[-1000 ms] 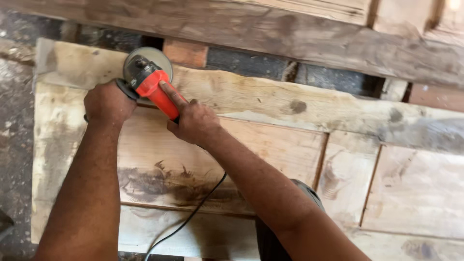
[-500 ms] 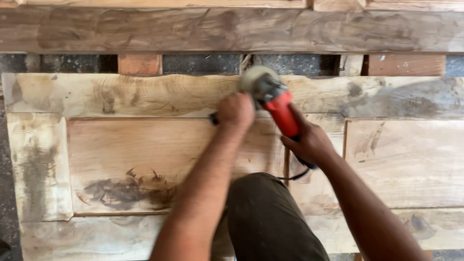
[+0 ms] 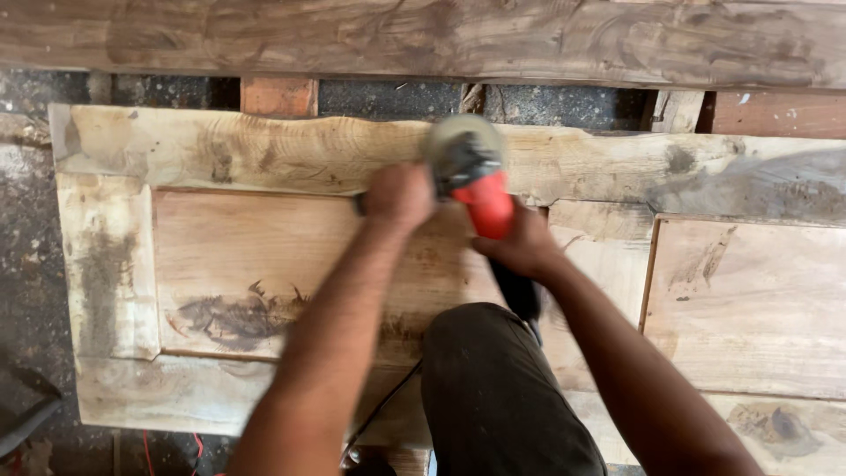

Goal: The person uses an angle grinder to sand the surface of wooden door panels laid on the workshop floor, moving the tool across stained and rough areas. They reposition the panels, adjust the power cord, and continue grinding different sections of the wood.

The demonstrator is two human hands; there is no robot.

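Lengthwise, grinder (image 3: 476,181) points disc-first away, toward plank (image 3: 264,150).

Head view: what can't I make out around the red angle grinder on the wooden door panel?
- Red angle grinder: motion-blurred; disc contact with the wooden door panel unclear.
- Left hand: blurred, hiding the side handle.
- Right hand: covers the grinder's rear body.
- Black cord: runs behind the dark-trousered knee.
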